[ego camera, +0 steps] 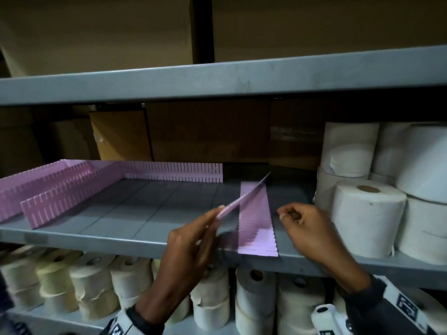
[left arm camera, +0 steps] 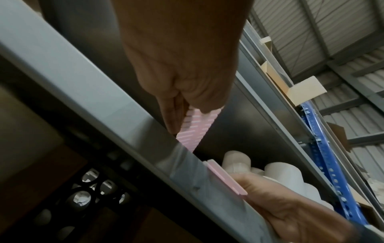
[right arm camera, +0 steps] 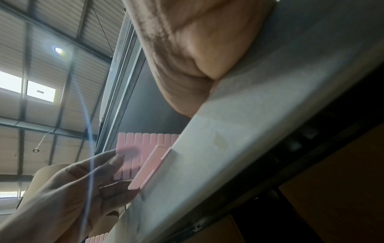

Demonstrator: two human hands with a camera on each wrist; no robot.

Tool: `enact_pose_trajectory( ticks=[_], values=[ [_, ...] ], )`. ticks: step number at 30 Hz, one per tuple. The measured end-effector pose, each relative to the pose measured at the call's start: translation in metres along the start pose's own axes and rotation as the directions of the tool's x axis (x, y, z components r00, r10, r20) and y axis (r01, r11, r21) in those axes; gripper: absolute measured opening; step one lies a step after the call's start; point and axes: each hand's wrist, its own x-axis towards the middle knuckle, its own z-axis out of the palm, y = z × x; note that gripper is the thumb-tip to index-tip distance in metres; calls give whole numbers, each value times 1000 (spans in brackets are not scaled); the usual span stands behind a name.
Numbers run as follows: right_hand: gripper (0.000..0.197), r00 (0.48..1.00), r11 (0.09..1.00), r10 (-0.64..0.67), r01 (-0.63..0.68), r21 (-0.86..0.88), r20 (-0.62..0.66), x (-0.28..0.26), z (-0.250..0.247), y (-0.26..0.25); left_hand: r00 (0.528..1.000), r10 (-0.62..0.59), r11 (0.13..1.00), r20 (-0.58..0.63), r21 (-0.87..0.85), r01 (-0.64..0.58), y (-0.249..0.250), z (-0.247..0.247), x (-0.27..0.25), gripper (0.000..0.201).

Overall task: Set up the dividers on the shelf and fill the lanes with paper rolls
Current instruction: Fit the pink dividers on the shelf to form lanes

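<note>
1. I'm working at the grey shelf (ego camera: 135, 235). Paper rolls (ego camera: 367, 218) are stacked at its right end, at least five in view, with more on the level below; I can't count those.
2. I count five pink dividers: three standing in place, two running front to back at the left (ego camera: 72, 192) and one across the back (ego camera: 174, 172), one lying flat (ego camera: 256, 221) with its end past the front lip, and the one I'm holding.
3. My left hand (ego camera: 191, 240) pinches the held divider (ego camera: 242, 198) between thumb and straightened fingers, edge-up and angled toward the back.
4. My right hand (ego camera: 304, 226) hovers beside the flat divider, fingers curled, holding nothing I can see.
5. Risks, as I judge them: the thin strip could bow or miss the back divider's slot because I grip only one end, and my wrist could knock the overhanging flat divider off the shelf.
</note>
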Motion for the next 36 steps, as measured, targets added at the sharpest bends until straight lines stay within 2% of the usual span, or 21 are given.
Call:
enact_pose_trajectory(
  ticks=[3,6,11,13,16,19,25,28,30,33,34,36],
  values=[
    [11,999,999,30,-30,16,-15,2,0,-1,981,-72,997,-182,-45,65,-8,-12,-4,28],
    [10,998,998,54,-54,14,23,4,1,-6,920,-237,957,-312,-240,165,-12,-30,-6,28],
    [16,996,988,63,-70,134,61,16,-1,-23,849,-398,864,-348,-452,220,-12,-69,-5,25],
    [18,998,976,49,-56,212,40,21,-2,-32,842,-424,848,-333,-472,241,-14,-86,-8,27],
    [13,999,979,-29,22,205,30,30,1,-54,836,-444,834,-323,-491,253,-20,-113,-11,31],
    [14,993,977,-86,68,201,79,43,10,-79,828,-468,815,-309,-512,270,-29,-140,-12,29],
    [5,975,970,-168,137,202,145,81,47,-138,826,-445,878,-346,-350,327,-56,-194,-21,33],
    [12,964,966,-218,192,172,152,100,72,-166,823,-412,910,-391,-222,350,-66,-216,-30,35],
    [5,964,972,-202,175,159,173,110,90,-183,825,-379,925,-419,-162,343,-70,-230,-35,30],
    [14,966,968,-174,132,212,192,126,115,-201,826,-327,942,-459,-86,325,-70,-246,-38,30],
    [7,963,963,-182,135,233,197,129,123,-207,830,-306,947,-466,-57,317,-69,-251,-38,32],
    [16,953,958,-194,134,252,232,139,137,-215,830,-290,948,-477,-23,318,-68,-258,-39,33]
  ],
)
